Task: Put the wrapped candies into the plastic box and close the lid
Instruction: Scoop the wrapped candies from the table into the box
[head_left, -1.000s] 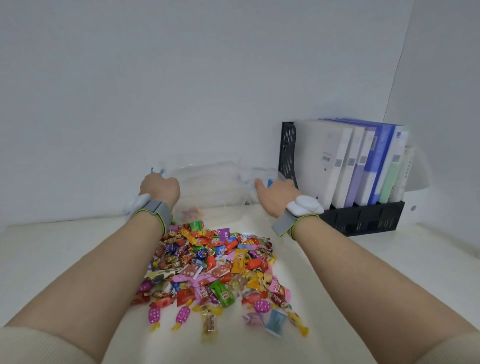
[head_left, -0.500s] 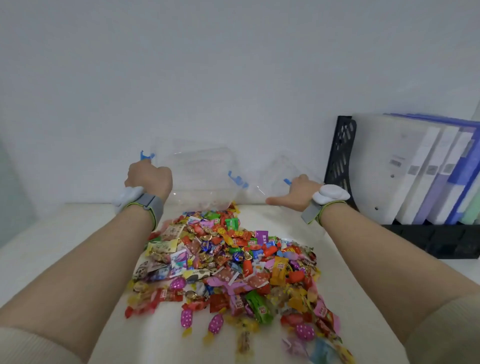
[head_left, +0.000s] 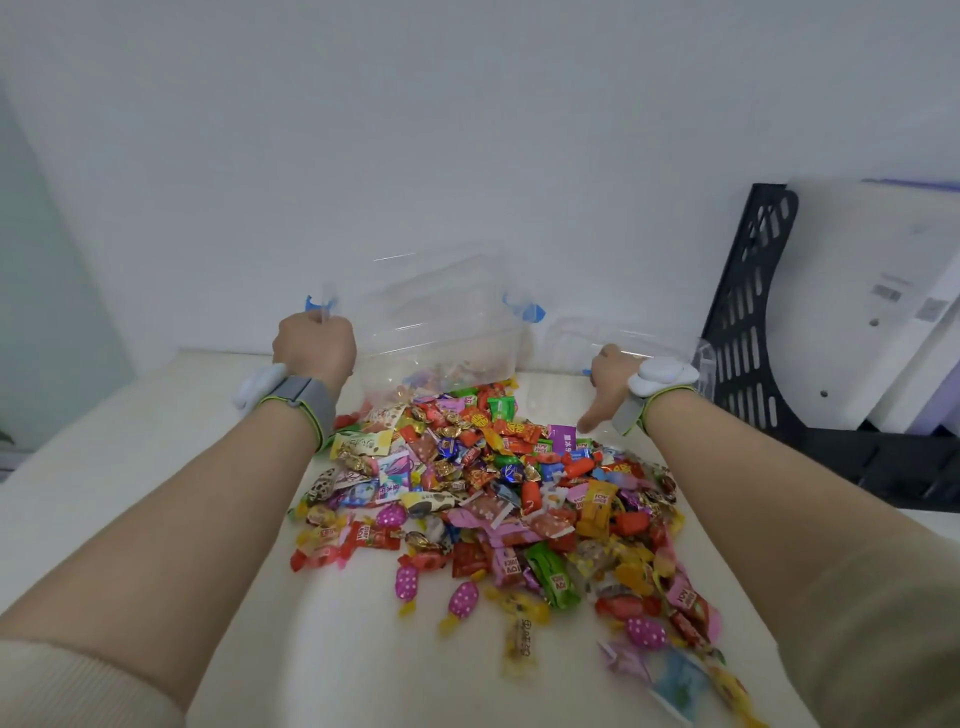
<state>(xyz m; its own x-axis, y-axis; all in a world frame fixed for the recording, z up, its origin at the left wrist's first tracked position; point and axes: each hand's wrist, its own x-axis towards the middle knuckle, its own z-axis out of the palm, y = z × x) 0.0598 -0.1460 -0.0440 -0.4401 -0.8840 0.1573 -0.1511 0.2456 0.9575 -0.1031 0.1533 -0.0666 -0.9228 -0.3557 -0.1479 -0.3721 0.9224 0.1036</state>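
Clear plastic box (head_left: 441, 317) with blue clips, lid off, at the far side of the cream table (head_left: 130, 467), just behind a heap of wrapped candies (head_left: 493, 493) lying loose on the tabletop between the forearms. Left hand (head_left: 314, 345): fingers curled over the box's left rim, gripping it. Right hand (head_left: 610, 382): at the near edge of the transparent lid (head_left: 623, 335), just right of the box; thumb extended downward, fingers hidden, so its grip cannot be told. Black file rack (head_left: 748, 312) with folders (head_left: 872, 291) at far right.
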